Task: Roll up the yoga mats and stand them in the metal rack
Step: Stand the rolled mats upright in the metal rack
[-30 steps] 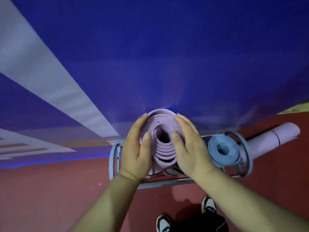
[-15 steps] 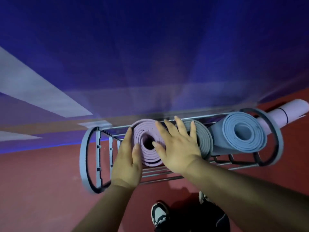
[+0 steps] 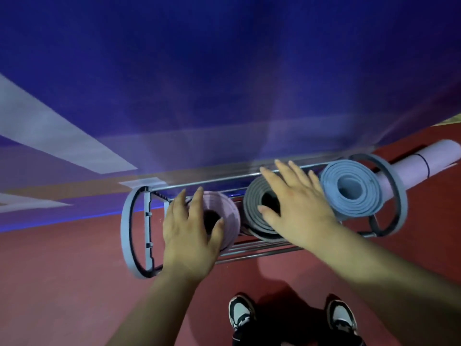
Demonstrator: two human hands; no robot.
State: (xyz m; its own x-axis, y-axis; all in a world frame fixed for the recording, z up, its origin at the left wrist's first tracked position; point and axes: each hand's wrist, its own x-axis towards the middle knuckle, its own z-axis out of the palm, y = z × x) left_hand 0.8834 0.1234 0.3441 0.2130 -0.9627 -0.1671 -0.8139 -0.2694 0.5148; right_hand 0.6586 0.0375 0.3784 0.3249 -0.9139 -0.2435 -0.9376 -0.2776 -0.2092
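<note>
Wall: a deep blue wall [image 3: 224, 71] is filling the far, upper part of the view, shading toward purple on the right.
Band: a pale grey band [image 3: 62, 141] is slanting across it on the left.
Wall foot: a tan strip [image 3: 87, 186] is running along the left, with a bright blue line [image 3: 62, 218] glowing below it.
Floor: a dull red floor [image 3: 62, 283] is spreading across the near part.
Far right: a yellow patch [image 3: 451, 121] is showing at the edge.
Light: dimness is prevailing; a dark shadow [image 3: 287, 308] is lying on the near floor.

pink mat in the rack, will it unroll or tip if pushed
The pink mat probably gives softly: its layers coil loosely round a wide hollow. No strap shows, so it may loosen once the left hand lifts. Tipping seems unlikely: the grey mat and rack hem it in.
</note>
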